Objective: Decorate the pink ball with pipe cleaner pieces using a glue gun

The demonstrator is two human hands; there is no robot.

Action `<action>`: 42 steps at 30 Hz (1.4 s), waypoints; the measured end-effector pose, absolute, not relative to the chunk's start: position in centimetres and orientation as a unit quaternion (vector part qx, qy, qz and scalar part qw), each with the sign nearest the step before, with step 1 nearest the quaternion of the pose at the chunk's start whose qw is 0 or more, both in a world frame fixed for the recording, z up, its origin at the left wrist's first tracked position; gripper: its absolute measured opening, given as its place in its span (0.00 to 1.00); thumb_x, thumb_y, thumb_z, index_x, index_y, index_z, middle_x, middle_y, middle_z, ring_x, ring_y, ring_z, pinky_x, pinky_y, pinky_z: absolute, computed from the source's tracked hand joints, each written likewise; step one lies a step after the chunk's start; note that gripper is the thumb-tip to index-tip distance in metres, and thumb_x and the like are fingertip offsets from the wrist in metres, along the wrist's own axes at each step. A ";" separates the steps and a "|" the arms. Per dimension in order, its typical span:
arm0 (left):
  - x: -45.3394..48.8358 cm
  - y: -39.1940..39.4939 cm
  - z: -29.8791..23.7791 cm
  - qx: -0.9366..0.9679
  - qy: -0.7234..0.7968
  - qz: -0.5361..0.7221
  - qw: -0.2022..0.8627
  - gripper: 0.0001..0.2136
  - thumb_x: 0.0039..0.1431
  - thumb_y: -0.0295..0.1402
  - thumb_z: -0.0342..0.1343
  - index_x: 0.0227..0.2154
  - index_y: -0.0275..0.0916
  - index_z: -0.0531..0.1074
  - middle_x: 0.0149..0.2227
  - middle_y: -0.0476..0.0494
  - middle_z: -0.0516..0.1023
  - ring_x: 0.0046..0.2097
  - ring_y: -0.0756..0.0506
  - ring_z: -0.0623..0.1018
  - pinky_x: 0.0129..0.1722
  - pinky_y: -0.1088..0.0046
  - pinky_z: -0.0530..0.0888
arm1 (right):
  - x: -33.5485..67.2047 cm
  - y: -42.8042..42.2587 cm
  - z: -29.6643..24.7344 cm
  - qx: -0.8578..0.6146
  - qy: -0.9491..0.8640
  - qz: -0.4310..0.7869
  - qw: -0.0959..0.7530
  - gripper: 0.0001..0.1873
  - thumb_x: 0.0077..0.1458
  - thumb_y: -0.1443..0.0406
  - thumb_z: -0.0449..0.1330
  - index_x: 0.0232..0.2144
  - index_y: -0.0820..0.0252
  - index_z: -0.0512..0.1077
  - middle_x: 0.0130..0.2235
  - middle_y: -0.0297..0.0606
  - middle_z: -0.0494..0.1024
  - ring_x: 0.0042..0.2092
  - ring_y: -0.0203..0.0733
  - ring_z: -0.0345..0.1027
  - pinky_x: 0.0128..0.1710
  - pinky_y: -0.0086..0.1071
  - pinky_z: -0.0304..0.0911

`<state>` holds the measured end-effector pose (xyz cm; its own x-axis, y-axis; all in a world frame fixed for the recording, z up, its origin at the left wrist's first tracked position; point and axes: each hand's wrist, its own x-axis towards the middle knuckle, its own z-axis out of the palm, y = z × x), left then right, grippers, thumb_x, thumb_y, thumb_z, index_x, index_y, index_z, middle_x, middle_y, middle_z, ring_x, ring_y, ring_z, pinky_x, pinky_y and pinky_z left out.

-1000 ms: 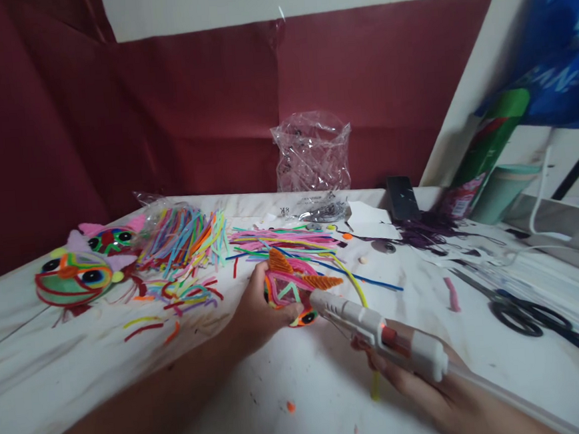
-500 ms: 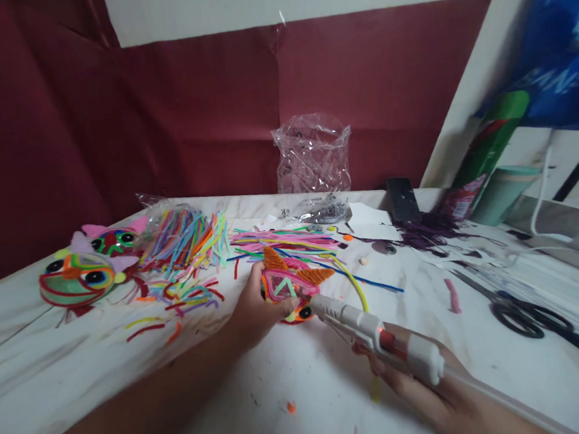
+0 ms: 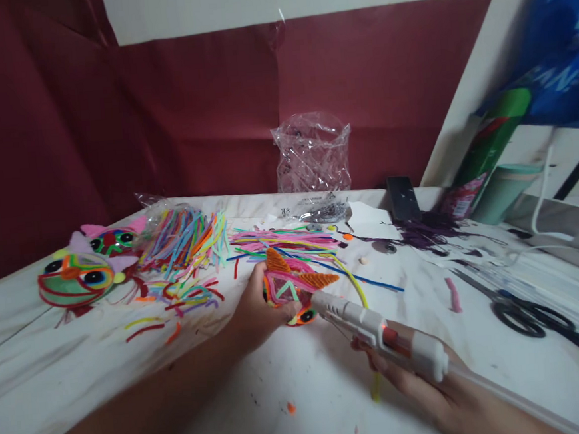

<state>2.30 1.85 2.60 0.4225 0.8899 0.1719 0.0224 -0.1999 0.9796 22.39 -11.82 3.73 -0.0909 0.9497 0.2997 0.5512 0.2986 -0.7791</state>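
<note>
My left hand (image 3: 264,306) is closed around the left side of a colourful pipe-cleaner animal face (image 3: 299,280). It has pink edging, orange ears, a pale green zigzag and black eyes near its lower edge. In my right hand (image 3: 412,374) is a white hot glue gun (image 3: 362,321), its small orange light glowing and a glue stick running out of its rear. The gun's nozzle points at the right side of the face, close to an orange ear; whether it touches I cannot tell. A yellow pipe cleaner (image 3: 355,282) passes behind the gun.
Two finished-looking animal faces (image 3: 76,280) lie at the left. Bundles of pipe cleaners (image 3: 186,242) and loose cut pieces spread over the marble-patterned table (image 3: 194,405). Scissors (image 3: 522,309), a phone (image 3: 402,199), purple strands (image 3: 428,233) and a green cup (image 3: 505,193) are to the right.
The animal face has shifted slightly to the right and turned a little in my left hand. The glue gun's tip has moved slightly right with it.
</note>
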 end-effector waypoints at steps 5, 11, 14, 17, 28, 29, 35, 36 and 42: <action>2.3 1.9 2.5 0.656 0.335 0.408 0.539 0.27 0.41 0.30 0.65 0.45 0.41 0.61 0.34 0.51 0.74 0.36 0.46 0.77 0.37 0.70 0.72 | 22.3 -11.8 3.4 -0.544 -0.699 0.204 0.417 0.10 0.56 0.59 0.52 0.31 0.54 0.71 0.25 0.36 0.75 0.25 0.42 0.69 0.23 0.29 0.69; 2.3 1.8 2.6 0.655 0.338 0.409 0.538 0.27 0.41 0.31 0.66 0.45 0.41 0.61 0.34 0.50 0.75 0.36 0.46 0.77 0.37 0.71 0.72 | 22.2 -11.7 3.3 -0.550 -0.692 0.193 0.426 0.10 0.55 0.60 0.52 0.32 0.54 0.73 0.25 0.37 0.76 0.26 0.42 0.70 0.24 0.30 0.70; 2.3 1.8 2.6 0.654 0.338 0.410 0.538 0.27 0.41 0.30 0.65 0.45 0.40 0.61 0.34 0.50 0.75 0.36 0.46 0.76 0.37 0.71 0.72 | 22.4 -11.8 3.2 -0.551 -0.697 0.198 0.413 0.10 0.55 0.61 0.53 0.33 0.55 0.73 0.25 0.37 0.76 0.26 0.42 0.71 0.24 0.29 0.70; 2.4 1.8 2.8 0.646 0.346 0.414 0.540 0.27 0.40 0.29 0.65 0.44 0.40 0.61 0.33 0.52 0.75 0.34 0.48 0.76 0.34 0.73 0.72 | 22.5 -11.8 3.1 -0.550 -0.695 0.201 0.416 0.09 0.55 0.60 0.53 0.32 0.54 0.73 0.24 0.36 0.76 0.24 0.41 0.70 0.21 0.29 0.69; 2.5 1.7 2.5 0.655 0.345 0.416 0.528 0.28 0.40 0.30 0.67 0.45 0.41 0.61 0.35 0.50 0.75 0.36 0.47 0.76 0.37 0.72 0.72 | 22.4 -11.8 3.2 -0.542 -0.704 0.202 0.412 0.09 0.56 0.59 0.53 0.30 0.55 0.71 0.24 0.36 0.74 0.24 0.40 0.68 0.21 0.28 0.69; 2.5 1.7 2.5 0.655 0.341 0.416 0.531 0.28 0.40 0.30 0.67 0.45 0.41 0.61 0.35 0.50 0.75 0.37 0.47 0.76 0.37 0.72 0.72 | 22.4 -11.8 3.0 -0.541 -0.702 0.202 0.416 0.09 0.56 0.58 0.53 0.30 0.54 0.70 0.24 0.36 0.74 0.24 0.40 0.68 0.21 0.28 0.69; 2.4 1.8 2.7 0.651 0.355 0.417 0.526 0.28 0.38 0.29 0.67 0.44 0.41 0.62 0.34 0.51 0.76 0.35 0.47 0.76 0.36 0.73 0.72 | 22.6 -11.5 2.8 -0.531 -0.706 0.234 0.407 0.10 0.57 0.59 0.52 0.29 0.55 0.70 0.23 0.35 0.71 0.24 0.38 0.65 0.21 0.27 0.67; 2.4 1.8 2.7 0.649 0.360 0.416 0.525 0.28 0.38 0.29 0.66 0.44 0.41 0.62 0.33 0.51 0.76 0.35 0.47 0.76 0.35 0.73 0.72 | 22.6 -11.4 2.9 -0.532 -0.706 0.237 0.404 0.10 0.57 0.59 0.52 0.29 0.56 0.70 0.23 0.35 0.71 0.24 0.38 0.65 0.22 0.27 0.67; 2.5 2.0 2.9 0.632 0.356 0.418 0.548 0.27 0.39 0.29 0.66 0.44 0.40 0.62 0.32 0.51 0.76 0.34 0.47 0.77 0.35 0.73 0.72 | 22.7 -11.6 2.8 -0.537 -0.702 0.242 0.401 0.10 0.57 0.60 0.52 0.29 0.56 0.70 0.23 0.34 0.71 0.24 0.38 0.66 0.22 0.27 0.66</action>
